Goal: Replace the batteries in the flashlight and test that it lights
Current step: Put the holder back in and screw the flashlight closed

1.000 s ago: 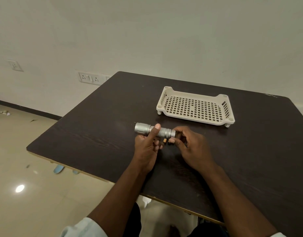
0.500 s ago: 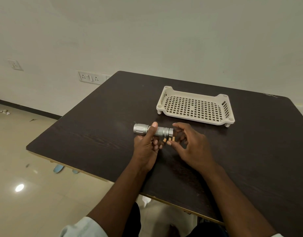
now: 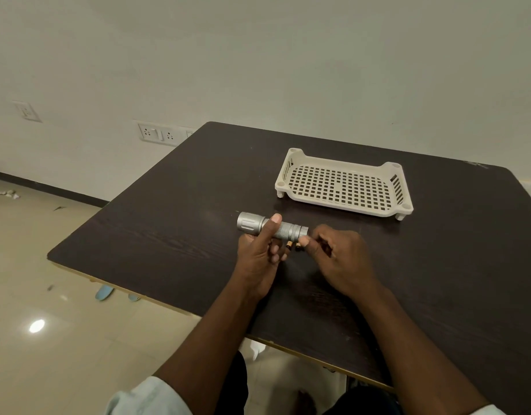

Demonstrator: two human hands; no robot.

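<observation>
Two hands on one torch [image 3: 271, 228].
Your left hand [image 3: 259, 256] grips it; hold steady while your right hand [image 3: 337, 254] pinches something small at its tail.

Dark wood-grain surface [image 3: 168, 235] fills the view; at two o'clock from its middle a cream perforated tray [image 3: 343, 187] stands on short feet, and two small batteries [image 3: 293, 245] sit near the centre.

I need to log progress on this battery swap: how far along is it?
Done: hard to say; the white tray holds nothing. In hand: the left hand grips the silver flashlight while the right hand works at its tail end, small batteries just below. Left: closing it up and testing; no light shows.
</observation>
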